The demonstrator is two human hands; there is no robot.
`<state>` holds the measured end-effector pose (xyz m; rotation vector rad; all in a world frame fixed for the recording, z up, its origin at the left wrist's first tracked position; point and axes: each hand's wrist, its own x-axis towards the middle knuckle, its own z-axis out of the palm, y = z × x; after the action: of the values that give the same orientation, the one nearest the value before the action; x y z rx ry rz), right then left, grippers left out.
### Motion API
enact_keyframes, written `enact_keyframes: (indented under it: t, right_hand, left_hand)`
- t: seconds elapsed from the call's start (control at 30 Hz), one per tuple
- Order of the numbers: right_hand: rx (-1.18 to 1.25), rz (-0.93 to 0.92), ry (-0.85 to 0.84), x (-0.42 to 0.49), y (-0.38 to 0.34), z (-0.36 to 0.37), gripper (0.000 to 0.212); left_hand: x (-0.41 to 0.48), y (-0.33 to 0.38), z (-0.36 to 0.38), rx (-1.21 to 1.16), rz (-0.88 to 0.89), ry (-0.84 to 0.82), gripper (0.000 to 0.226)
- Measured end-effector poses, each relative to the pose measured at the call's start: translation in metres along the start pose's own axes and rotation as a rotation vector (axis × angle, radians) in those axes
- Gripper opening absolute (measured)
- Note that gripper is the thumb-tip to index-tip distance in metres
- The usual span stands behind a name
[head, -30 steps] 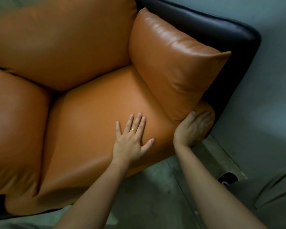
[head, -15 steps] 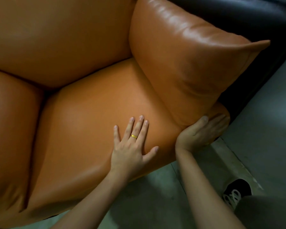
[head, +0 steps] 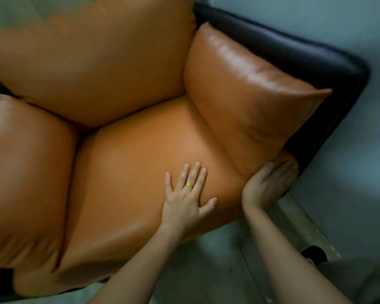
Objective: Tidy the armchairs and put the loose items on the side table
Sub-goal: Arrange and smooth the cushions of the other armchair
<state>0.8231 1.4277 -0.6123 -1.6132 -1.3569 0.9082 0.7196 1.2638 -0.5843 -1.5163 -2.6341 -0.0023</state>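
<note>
Left hand (head: 184,194) lies flat on the squishy, slick-looking orange leather seat cushion (head: 136,163), right hand (head: 266,185) open, shoving its corner, probably the best grab.

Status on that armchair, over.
Left hand flat on seat cushion. Right hand pressing front corner of side cushion. No loose items in view, nothing blocking.

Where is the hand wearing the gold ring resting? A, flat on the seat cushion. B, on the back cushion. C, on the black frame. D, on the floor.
A: the left hand, with the gold ring on one finger, lies palm down with fingers spread on the orange seat cushion.
</note>
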Motion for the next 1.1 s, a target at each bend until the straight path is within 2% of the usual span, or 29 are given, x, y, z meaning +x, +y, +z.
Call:
enact_keyframes:
  t: [0.1,0.17,0.37,0.57,0.73,0.87,0.97,1.1]
  right_hand:
    - [0.007,0.077,-0.285,-0.008,-0.012,-0.031,0.08]
    - [-0.061,0.049,-0.485,-0.025,-0.025,-0.048,0.076]
    - [-0.323,-0.036,-0.772,-0.08,-0.045,-0.056,0.071]
    - [-0.447,-0.306,-0.966,-0.109,-0.072,-0.042,0.066]
    - [-0.608,-0.636,-0.899,-0.115,-0.065,-0.004,0.063]
    - [-0.679,-0.876,-0.666,-0.124,-0.036,0.018,0.063]
    - [-0.629,-0.9,-0.533,-0.127,-0.021,0.033,0.064]
    - [-0.565,-0.927,-0.466,-0.125,-0.014,0.04,0.064]
  left_hand:
    - [-0.004,-0.001,-0.01,-0.036,0.0,-0.073,0.077]
    - [-0.011,-0.004,-0.015,-0.041,-0.007,-0.119,0.073]
    - [-0.056,-0.041,-0.032,-0.107,-0.128,-0.193,0.064]
    - [-0.082,-0.094,-0.038,-0.14,-0.26,-0.193,0.065]
    - [-0.084,-0.107,-0.022,-0.102,-0.308,-0.101,0.071]
    - [-0.085,-0.107,-0.009,-0.06,-0.308,-0.016,0.073]
    - [-0.081,-0.11,0.003,-0.058,-0.314,0.036,0.075]
    - [-0.083,-0.114,0.012,-0.01,-0.271,0.097,0.075]
